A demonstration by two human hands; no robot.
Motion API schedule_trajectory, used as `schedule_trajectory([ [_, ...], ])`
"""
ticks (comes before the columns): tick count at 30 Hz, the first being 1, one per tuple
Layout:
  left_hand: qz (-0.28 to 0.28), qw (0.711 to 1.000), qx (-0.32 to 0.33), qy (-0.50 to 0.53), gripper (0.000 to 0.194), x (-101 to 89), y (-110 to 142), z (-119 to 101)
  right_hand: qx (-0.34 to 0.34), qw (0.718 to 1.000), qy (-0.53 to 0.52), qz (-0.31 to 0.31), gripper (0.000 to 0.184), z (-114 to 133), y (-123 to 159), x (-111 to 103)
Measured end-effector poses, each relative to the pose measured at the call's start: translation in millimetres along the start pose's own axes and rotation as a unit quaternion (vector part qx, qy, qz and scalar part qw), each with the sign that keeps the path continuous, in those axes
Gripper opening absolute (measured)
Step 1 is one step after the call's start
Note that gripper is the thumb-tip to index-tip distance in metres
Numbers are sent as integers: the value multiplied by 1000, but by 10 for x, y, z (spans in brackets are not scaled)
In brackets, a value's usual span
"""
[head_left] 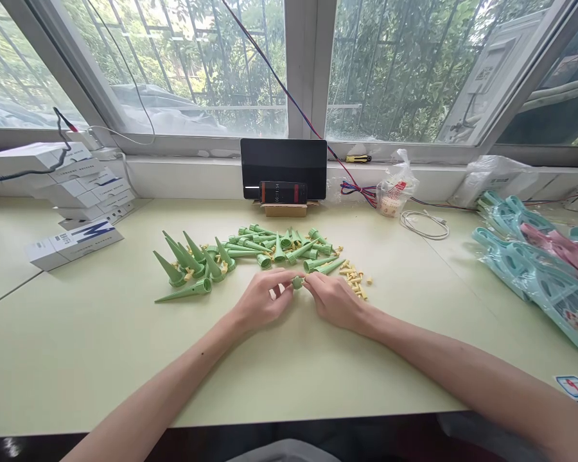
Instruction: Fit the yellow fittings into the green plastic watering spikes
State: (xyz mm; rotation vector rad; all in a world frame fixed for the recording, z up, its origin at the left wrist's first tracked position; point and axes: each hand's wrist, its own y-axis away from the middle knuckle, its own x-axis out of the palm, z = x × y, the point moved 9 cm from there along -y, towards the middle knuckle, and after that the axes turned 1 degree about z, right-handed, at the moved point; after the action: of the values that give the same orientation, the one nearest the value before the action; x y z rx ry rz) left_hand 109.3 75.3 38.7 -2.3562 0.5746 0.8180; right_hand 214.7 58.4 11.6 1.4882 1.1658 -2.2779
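Note:
Between the fingers of my left hand (266, 296) is a green plastic plant-watering spike (297, 282), seen end-on, so most of its length is hidden. My right hand (334, 298) is closed in a pinch against the right side of that spike; whatever its fingertips hold is too small to make out. Just beyond both hands lies a heap of similar green spikes (279, 247). To the left, several spikes with small yellow pieces at their bases stand upright (187, 260), and one lies flat (185, 290). Small yellow plugs (354, 279) are scattered beside my right hand.
A dark tablet (284, 163) and a phone (283, 192) lean at the back. White boxes (81, 183) are stacked on the left. A plastic bag (395, 186), a coiled white cable (424, 226) and wrapped teal hangers (534, 269) lie to the right.

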Motion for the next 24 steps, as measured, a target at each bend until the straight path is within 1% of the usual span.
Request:
schedule_trajectory([
  [4,-4,999,-38,31,30,-19,-3,32,6,1000,4,-8,24,-13,3,-15],
  [8,8,993,-83,89,31,14,16,118,7,1000,8,-8,25,-6,0,-24],
  [11,13,986,-103,127,32,37,31,177,13,1000,8,-8,25,-7,-5,-30],
  [14,9,981,-118,151,42,55,39,236,16,1000,11,-3,26,-12,-7,-20],
  [16,4,978,-130,161,50,68,44,278,18,1000,13,2,24,-18,-6,-4],
  [18,0,976,-141,164,52,84,50,312,19,1000,16,7,23,-25,-4,13],
  [21,-3,977,-146,155,50,101,55,328,18,1000,18,15,22,-30,-3,33],
  [24,0,979,-138,148,45,108,49,305,17,1000,12,20,22,-31,-2,40],
])
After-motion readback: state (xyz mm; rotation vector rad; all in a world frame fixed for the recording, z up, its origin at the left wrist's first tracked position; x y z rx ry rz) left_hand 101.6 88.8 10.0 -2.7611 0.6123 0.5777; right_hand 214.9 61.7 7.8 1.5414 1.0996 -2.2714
